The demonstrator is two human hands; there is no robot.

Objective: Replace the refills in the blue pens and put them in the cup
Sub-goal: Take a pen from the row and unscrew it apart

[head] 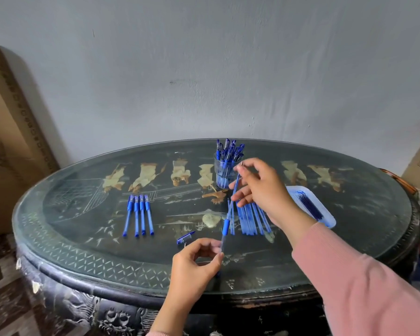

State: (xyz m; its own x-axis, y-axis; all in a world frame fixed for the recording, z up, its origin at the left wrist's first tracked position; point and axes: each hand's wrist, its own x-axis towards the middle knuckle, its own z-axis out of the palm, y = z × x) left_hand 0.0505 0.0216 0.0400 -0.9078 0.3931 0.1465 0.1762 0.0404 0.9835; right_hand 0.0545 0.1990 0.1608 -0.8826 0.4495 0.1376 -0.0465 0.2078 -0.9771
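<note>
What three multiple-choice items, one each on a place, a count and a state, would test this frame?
1. Where on the table does the cup stand?
A. far side, near the wall
B. near edge
C. left end

2. How many capped pens lie in the left row?
A. two
B. four
C. seven

3. What is the left hand doing?
A. lying flat
B. pinching the pen barrel
C. lifting the cup

Key:
1 A: the cup stands beyond the right hand, by the far rim.
2 B: four lie side by side.
3 B: its fingers pinch the barrel's end, while the right hand holds the refill.
</note>
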